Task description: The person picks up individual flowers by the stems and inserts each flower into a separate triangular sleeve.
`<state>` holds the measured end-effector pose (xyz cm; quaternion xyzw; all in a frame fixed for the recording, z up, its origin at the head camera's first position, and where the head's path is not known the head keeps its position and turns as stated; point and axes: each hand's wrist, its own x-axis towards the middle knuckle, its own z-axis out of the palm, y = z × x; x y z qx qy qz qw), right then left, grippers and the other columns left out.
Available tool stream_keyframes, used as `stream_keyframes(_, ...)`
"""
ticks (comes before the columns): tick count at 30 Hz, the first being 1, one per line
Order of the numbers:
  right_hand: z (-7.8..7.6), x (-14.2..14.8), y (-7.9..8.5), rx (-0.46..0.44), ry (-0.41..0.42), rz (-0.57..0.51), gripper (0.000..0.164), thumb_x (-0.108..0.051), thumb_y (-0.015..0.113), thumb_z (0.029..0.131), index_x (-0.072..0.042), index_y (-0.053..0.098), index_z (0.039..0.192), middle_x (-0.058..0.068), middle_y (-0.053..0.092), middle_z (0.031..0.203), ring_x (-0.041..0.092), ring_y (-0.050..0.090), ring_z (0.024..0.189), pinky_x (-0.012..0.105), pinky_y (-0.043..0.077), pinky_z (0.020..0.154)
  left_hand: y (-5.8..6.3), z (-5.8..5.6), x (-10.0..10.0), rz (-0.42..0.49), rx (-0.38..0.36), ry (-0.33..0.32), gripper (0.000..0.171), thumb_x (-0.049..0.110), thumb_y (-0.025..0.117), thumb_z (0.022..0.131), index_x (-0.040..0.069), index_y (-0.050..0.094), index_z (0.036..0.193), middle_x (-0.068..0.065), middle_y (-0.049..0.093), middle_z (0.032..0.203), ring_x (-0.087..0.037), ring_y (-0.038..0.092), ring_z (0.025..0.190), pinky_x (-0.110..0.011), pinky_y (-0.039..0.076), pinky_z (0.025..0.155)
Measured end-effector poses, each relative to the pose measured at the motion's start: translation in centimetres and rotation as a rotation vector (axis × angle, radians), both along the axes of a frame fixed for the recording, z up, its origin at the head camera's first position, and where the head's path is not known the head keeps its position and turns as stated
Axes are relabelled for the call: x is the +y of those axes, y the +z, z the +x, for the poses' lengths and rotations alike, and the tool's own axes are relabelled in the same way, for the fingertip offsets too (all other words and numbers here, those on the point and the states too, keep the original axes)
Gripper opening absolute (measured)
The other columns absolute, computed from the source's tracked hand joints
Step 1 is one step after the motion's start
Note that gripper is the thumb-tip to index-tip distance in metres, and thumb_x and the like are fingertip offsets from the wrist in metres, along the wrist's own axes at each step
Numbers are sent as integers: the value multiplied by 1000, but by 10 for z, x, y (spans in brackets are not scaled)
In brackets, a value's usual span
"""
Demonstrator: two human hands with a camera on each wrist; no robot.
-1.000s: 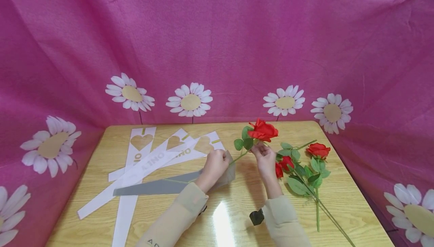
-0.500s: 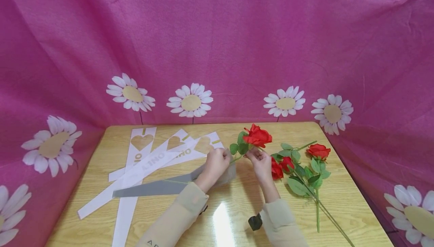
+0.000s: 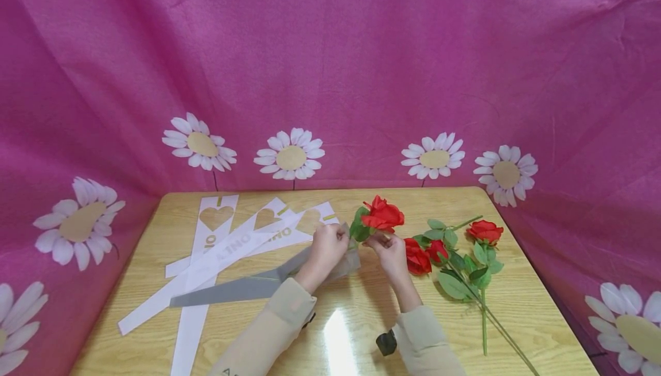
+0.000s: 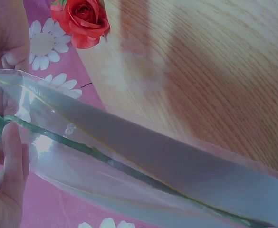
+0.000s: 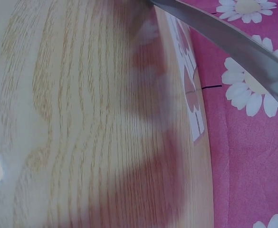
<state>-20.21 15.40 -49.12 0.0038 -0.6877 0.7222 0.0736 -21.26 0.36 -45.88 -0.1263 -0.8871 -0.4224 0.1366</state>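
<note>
My left hand (image 3: 327, 249) grips a tapered grey-and-clear flower sleeve (image 3: 232, 291) by its wide end, over the middle of the table. My right hand (image 3: 391, 256) pinches a red artificial rose (image 3: 383, 215) just below its bloom. The bloom and green leaves stand outside the sleeve's mouth. In the left wrist view the green stem (image 4: 93, 152) runs lengthwise inside the clear sleeve (image 4: 129, 128), towards its narrow end. Fingers (image 4: 15, 161) close round the mouth there. In the right wrist view the sleeve (image 5: 234, 35) crosses the upper right; the right hand is out of that frame.
Several white sleeves (image 3: 216, 238) with gold hearts lie crossed on the left of the wooden table (image 3: 289, 341). More red roses (image 3: 417, 256) with leafy stems lie at the right, one rose (image 3: 484, 231) farthest out. A pink daisy-print cloth (image 3: 351, 77) hangs round the table.
My right hand has moved left and slightly down with the rose, bringing its bloom and leaves close to the sleeve's mouth. The stem has slid farther in. My left hand has stayed nearly still.
</note>
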Motion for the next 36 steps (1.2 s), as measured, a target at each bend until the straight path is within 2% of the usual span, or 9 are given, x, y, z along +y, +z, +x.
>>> stream_keyframes(3, 0, -1, -1, 16, 5, 23, 25, 6, 59, 83, 12, 59, 107, 4, 69, 82, 9, 62, 71, 28, 52, 74, 1, 1, 0, 14, -2, -2, 16, -5, 57, 73, 1, 62, 59, -4, 57, 54, -5, 42, 46, -16, 34, 41)
stream_keyframes(10, 2, -4, -1, 44, 30, 37, 25, 9, 59, 81, 15, 57, 105, 3, 68, 80, 9, 62, 70, 27, 53, 70, 4, 1, 0, 72, -32, -28, 16, -7, 54, 74, 1, 62, 62, -3, 58, 53, -2, 47, 42, -13, 37, 39)
stream_keyframes(13, 2, -4, 0, 37, 33, 55, 24, 10, 59, 80, 14, 58, 104, 6, 68, 80, 8, 62, 69, 25, 53, 69, 5, 2, 0, 109, -60, -45, 16, -8, 53, 74, 0, 62, 64, -4, 59, 53, -2, 49, 41, -13, 40, 38)
stream_keyframes(18, 3, -5, 2, 46, 24, 119, 26, 9, 60, 80, 13, 59, 105, 14, 67, 88, 7, 62, 71, 22, 53, 68, 5, 3, 0, 128, -65, -52, 16, -8, 52, 74, 1, 61, 64, -5, 59, 53, -2, 48, 39, -14, 41, 37)
stream_keyframes(25, 4, -6, 4, 66, 38, 174, 29, 12, 61, 77, 18, 57, 105, 25, 64, 94, 3, 60, 73, 23, 53, 66, 5, 3, 1, 142, -85, -47, 17, -8, 53, 75, -5, 69, 81, -9, 63, 59, -5, 53, 39, -14, 42, 37)
stream_keyframes(32, 3, -5, 3, 68, 18, 258, 28, 11, 64, 75, 15, 61, 103, 27, 63, 98, 0, 58, 80, 21, 51, 73, 5, 3, 0, 121, -23, -39, 13, -8, 54, 74, -5, 67, 72, -9, 62, 57, -8, 55, 40, -13, 40, 37)
stream_keyframes(36, 2, -5, 2, 79, 22, 295, 27, 10, 64, 75, 14, 62, 102, 26, 63, 98, 3, 58, 83, 28, 52, 76, 6, 4, -1, 128, -12, -46, 13, -8, 54, 74, -5, 67, 73, -10, 63, 58, -9, 56, 40, -13, 40, 37)
